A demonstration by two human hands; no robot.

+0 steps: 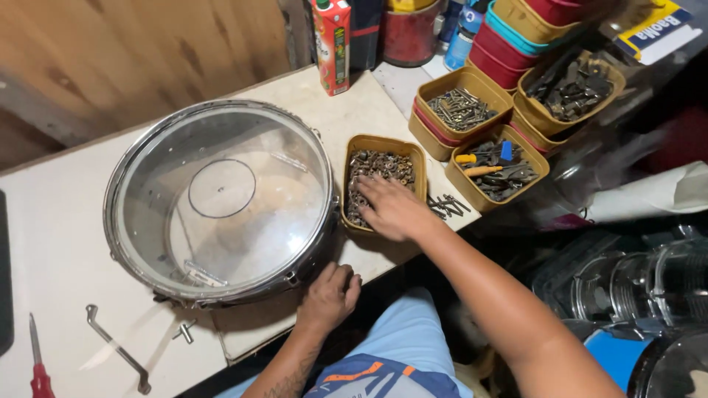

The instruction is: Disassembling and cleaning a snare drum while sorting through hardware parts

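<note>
1. Soft, even light falls on the pale tabletop (59, 243), bright at the middle.
2. The clear drum (221, 203) head shows milky glare.
3. The right side sinks into dim shadow, with smeared blur.
4. Wide-angle bending curves the edges.
</note>
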